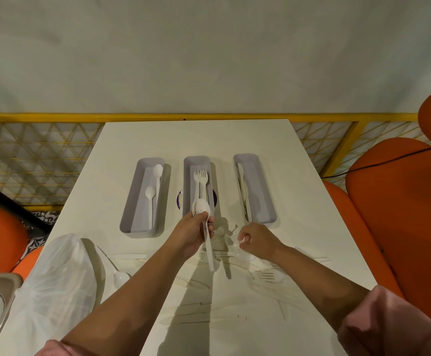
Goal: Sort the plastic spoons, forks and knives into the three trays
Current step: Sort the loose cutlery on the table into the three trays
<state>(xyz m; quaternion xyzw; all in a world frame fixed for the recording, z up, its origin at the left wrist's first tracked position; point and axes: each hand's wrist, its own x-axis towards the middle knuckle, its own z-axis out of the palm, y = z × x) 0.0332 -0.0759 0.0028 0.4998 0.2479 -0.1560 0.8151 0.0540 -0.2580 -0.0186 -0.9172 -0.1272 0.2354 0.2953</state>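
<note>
head view, looking down: a small stack of white plastic spoons [202, 208] is held upright in front of the middle tray [187, 176], bowls up and nested, handles hanging down toward the surface [209, 140]. the left grip [194, 235] is clamped on the stack near the necks, thumb and fingers wrapped round it, with the forearm reaching forward from the lower left. nesting them this way likely lets several spoons go into a tray in one move. they seem bound for the left tray [132, 201], where two spoons [158, 171] lie lengthwise. the middle tray holds forks [200, 176] and the right tray [260, 199] holds knives [242, 186]. the right grip [256, 238] hovers just in front of the right tray, fingers curled in, a small white bit showing at the thumb; whether it pinches a piece cannot be told. nearer than both grips, a loose pile of unsorted cutlery [267, 275] lies on the surface, so much sorting appears to remain. a clear plastic bag [57, 273] sits at the near left, and orange seats [402, 214] stand to the right.
</note>
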